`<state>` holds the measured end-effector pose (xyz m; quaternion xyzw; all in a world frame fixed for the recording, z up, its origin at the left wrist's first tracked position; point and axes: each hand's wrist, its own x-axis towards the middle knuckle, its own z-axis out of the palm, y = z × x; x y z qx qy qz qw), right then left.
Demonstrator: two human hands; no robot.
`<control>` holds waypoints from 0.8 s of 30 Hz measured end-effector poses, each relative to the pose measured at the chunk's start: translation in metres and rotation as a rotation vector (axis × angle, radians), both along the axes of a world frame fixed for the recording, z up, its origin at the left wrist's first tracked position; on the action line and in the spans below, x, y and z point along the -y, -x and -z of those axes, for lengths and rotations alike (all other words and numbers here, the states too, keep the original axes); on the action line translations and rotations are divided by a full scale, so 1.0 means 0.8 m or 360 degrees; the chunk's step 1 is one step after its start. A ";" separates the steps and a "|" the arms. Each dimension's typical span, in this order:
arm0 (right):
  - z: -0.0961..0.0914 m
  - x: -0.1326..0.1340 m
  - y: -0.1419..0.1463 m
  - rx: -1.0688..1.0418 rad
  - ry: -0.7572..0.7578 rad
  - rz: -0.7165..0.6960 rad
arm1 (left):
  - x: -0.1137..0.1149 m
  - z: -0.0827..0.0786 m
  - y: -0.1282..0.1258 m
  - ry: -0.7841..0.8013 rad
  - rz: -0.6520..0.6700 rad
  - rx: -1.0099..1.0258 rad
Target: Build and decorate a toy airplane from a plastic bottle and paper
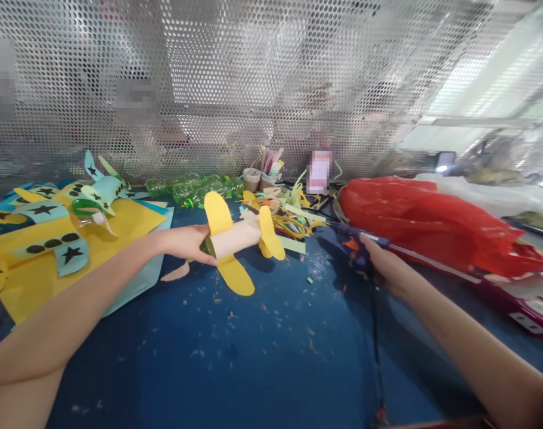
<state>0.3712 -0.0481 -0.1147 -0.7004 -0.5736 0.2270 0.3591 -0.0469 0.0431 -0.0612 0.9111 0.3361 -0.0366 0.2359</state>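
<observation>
My left hand [191, 243] is closed around one end of a toy plane [235, 238], made of a pale tube with yellow paper wings and tail pieces. A dark green piece shows at the tube's gripped end. Over to the right, my right hand [382, 262] is wrapped round a dark blue glue gun [358, 247], partly hidden by the fingers. A long pale glue stick [432, 260] juts from the gun's back, and a black cable [376, 339] hangs below it. The gun's nozzle points toward the paper scraps, apart from the plane.
Finished-looking paper planes [52, 244] lie on yellow and blue sheets at left. Green plastic bottles [199, 189], paper scraps [293, 220] and a phone [319, 171] line the back by a perforated metal screen [235, 77]. A red plastic bag [432, 220] and a magenta power strip [517, 310] are right.
</observation>
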 end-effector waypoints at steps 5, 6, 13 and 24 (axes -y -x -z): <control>-0.009 -0.004 -0.012 0.0189 0.0641 0.0090 | 0.001 -0.001 0.000 -0.0005 0.0011 -0.0007; -0.015 -0.004 -0.012 0.0331 0.0686 0.0034 | 0.002 -0.001 0.000 -0.0005 0.0013 -0.0008; -0.074 -0.031 0.038 0.1012 0.0402 -0.0314 | 0.002 -0.005 0.002 0.0007 0.0040 -0.0005; -0.036 -0.060 0.114 0.1150 0.0009 -0.0696 | 0.000 -0.006 0.007 0.0039 0.0043 -0.0025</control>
